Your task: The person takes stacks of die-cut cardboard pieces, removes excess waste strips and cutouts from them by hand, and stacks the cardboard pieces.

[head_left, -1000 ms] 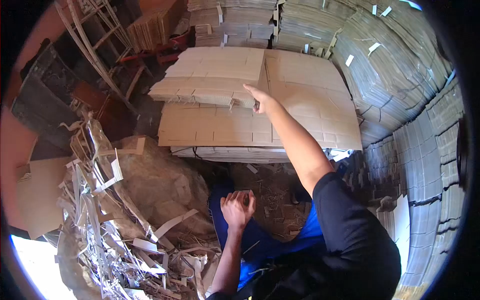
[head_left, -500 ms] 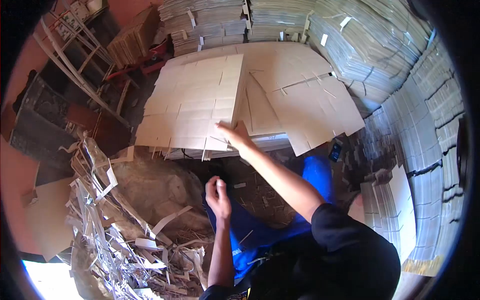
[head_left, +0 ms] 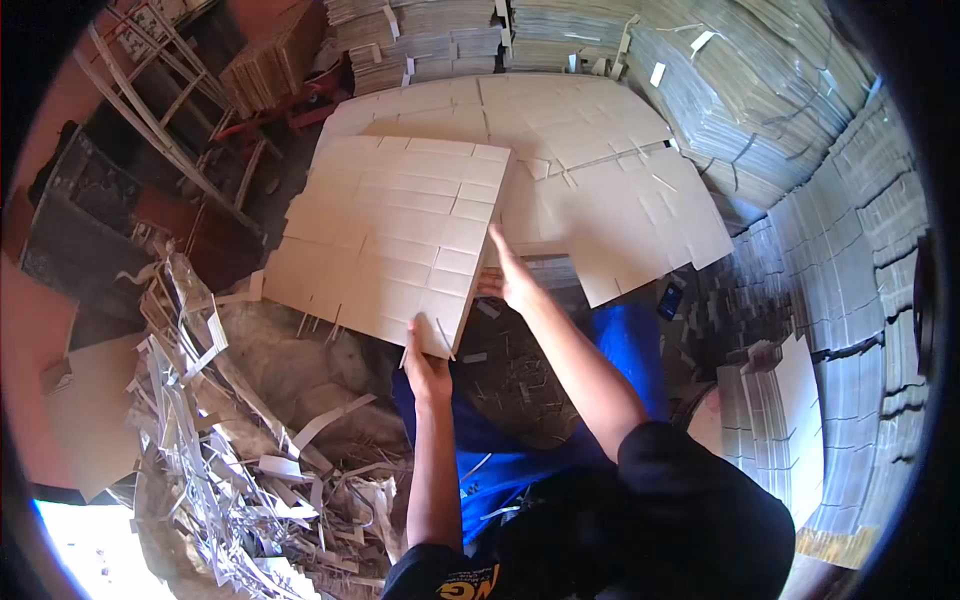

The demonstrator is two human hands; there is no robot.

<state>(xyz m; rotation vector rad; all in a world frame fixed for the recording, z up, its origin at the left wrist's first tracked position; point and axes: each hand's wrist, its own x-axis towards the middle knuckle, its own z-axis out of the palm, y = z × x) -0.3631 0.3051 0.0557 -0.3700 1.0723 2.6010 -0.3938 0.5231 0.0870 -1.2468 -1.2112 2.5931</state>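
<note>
A thick stack of scored cardboard sheets [head_left: 390, 225] lies tilted in front of me, its near corner jutting past the edge of the larger cardboard sheets [head_left: 625, 215] beneath. My left hand [head_left: 428, 375] grips that near corner, thumb on top and the other fingers hidden under it. Along the stack's right side, my right hand [head_left: 515, 285] holds the edge, with the thumb up against the side and the fingertips partly tucked below. Thin cardboard slivers hang from the front edge.
Cardboard scraps [head_left: 230, 480] pile up at lower left. Tall bundles of flat cardboard [head_left: 740, 110] line the back and right. A wooden ladder-like frame [head_left: 165, 120] leans at upper left. A phone [head_left: 671, 300] lies beyond my knee, and upright sheets [head_left: 770, 420] stand at right.
The stack has shifted toward me and turned, its near corner now lower. My left hand has risen from my lap to that corner. My right hand has moved right, off the top to the side.
</note>
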